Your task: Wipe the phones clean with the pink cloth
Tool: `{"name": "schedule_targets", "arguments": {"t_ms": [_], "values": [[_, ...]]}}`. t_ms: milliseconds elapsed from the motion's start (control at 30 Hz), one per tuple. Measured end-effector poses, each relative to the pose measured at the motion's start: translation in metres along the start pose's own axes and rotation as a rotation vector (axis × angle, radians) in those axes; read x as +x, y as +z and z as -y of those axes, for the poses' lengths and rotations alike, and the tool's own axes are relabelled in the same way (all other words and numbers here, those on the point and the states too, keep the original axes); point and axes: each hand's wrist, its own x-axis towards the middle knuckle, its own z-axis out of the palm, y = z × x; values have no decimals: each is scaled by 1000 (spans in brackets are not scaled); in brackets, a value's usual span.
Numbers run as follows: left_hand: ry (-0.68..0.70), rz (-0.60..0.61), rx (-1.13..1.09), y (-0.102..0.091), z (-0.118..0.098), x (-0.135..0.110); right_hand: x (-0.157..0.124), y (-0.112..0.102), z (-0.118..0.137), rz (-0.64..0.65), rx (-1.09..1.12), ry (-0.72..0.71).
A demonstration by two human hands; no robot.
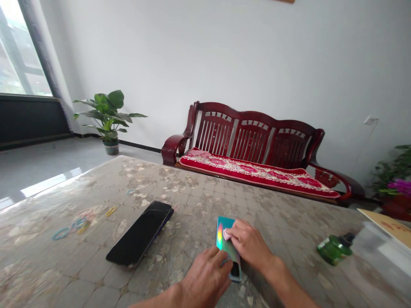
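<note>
A phone with a shiny blue-green, rainbow-reflecting back (221, 243) lies on the patterned tablecloth (180, 256). At its near end is a dark patch, perhaps the camera. My left hand (207, 271) is closed on the phone's near left side, fingers curled over the edge. Pinched in the fingers of my right hand (250, 241) is a small pale pink wad of cloth or tissue (226, 234), pressed against the back of the phone. To the left rests a larger black device (141, 235), dark screen up, on something with a bluish edge.
Several coloured hair ties (80, 224) lie on the table's left. Toward the right are a green bottle with a dark cap (335, 248) and a clear plastic box (379, 256). A wooden bench (250, 137) with a red floral cover stands beyond the table; a potted plant (109, 115) is behind at left.
</note>
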Motion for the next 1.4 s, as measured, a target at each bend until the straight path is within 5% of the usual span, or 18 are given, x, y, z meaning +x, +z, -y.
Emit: {"name": "schedule_targets", "arguments": {"t_ms": [200, 600, 933, 1267, 1400], "values": [[11, 6, 11, 1, 0, 1, 34, 0, -13, -66, -45, 163], [5, 27, 61, 2, -3, 0, -7, -10, 4, 76, 216, 55], [56, 101, 203, 1, -10, 4, 0, 25, -18, -529, 717, 239], [68, 165, 310, -2, -17, 13, 0, 36, -25, -695, 820, 391], [8, 268, 320, -3, -27, 36, 1, 33, -28, -773, 913, 479]]}}
